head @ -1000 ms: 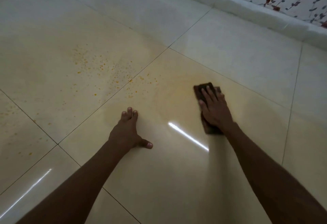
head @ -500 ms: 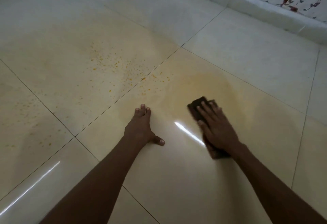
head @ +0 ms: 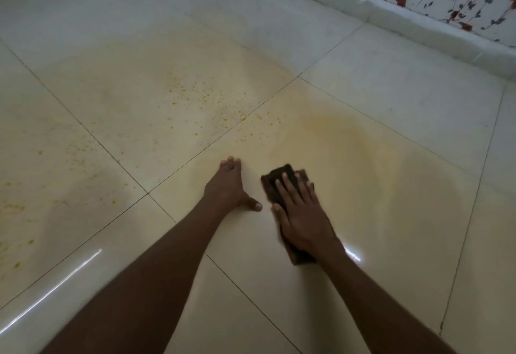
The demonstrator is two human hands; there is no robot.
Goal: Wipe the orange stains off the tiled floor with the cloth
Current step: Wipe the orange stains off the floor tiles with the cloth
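1. Far left: scattered orange specks dot the pale tiled floor near the frame edge, well apart from both of your hands.
2. Centre left: a denser field of orange spots lies on the far side of a grout line, ahead and to the left of your fingers.
3. Centre: your left hand is planted flat on the tile as a brace, 4 fingers pressed together pointing away from you, thumb spread out to the right. It holds nothing.
4. Just right of it: your right hand presses flat on the dark cloth, fingers slightly spread. The cloth's long axis runs away from you, its far end showing past your fingertips.
5. Further right and ahead: a smeared orange film fans across the tile.
6. The spots lie up and left of the cloth, so the next stroke probably needs to go forward-left. Your left hand is nearer them, but the cloth is under your right.
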